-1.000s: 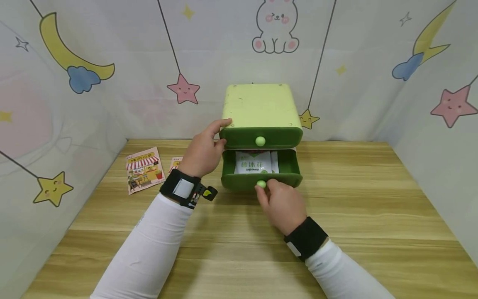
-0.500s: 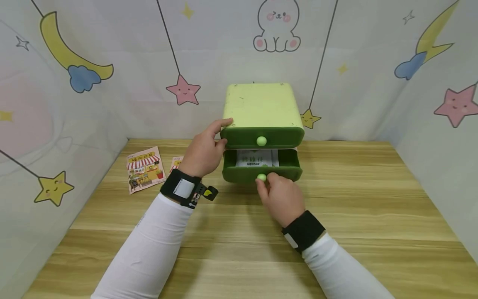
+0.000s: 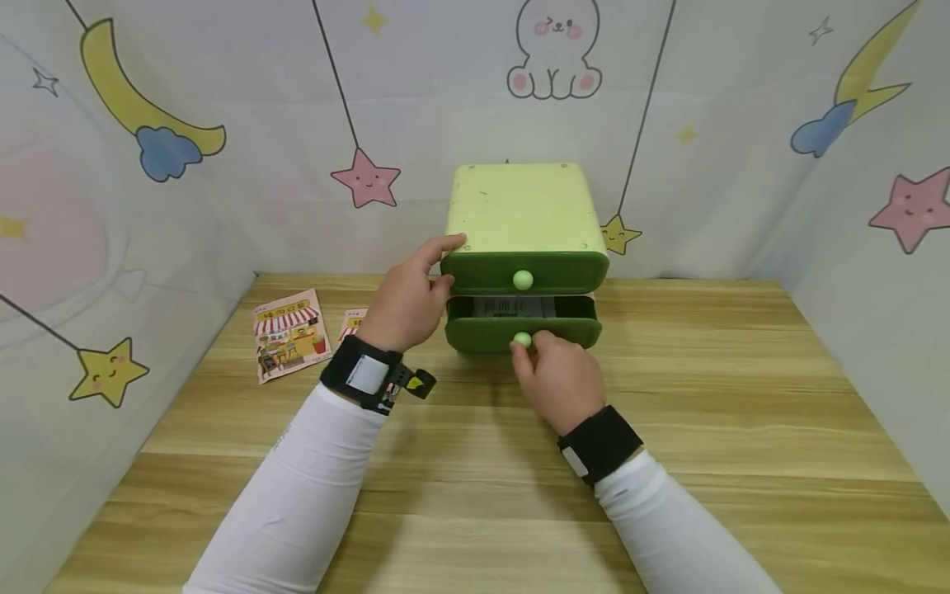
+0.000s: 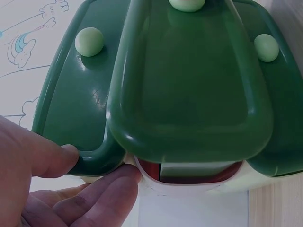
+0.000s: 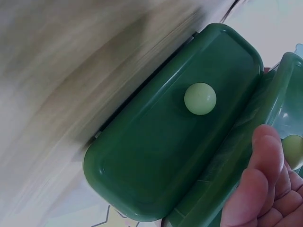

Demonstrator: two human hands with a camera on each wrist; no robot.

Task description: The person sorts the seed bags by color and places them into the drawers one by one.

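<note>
A small cabinet (image 3: 523, 206) with a pale yellow-green top and dark green drawers stands at the back of the table. My left hand (image 3: 408, 293) grips its left front corner, beside the top drawer (image 3: 482, 272). The middle drawer (image 3: 475, 334) stands partly pulled out, with a white printed packet (image 3: 512, 308) lying inside. My right hand (image 3: 560, 379) pinches that drawer's round pale green knob (image 3: 523, 340) between thumb and fingers. Below it, the bottom drawer (image 5: 156, 132) shows pushed in in the right wrist view, while in the head view it is hidden.
A pink packet (image 3: 293, 337) with a striped awning picture lies on the wooden table (image 3: 705, 396) at left. Another packet (image 3: 352, 320) is half hidden behind my left hand. A printed cloth backdrop (image 3: 430, 99) stands close behind the cabinet.
My right hand has pushed the middle drawer away from me, further into the cabinet, so less of the packet inside shows. My left hand keeps its hold on the corner.
</note>
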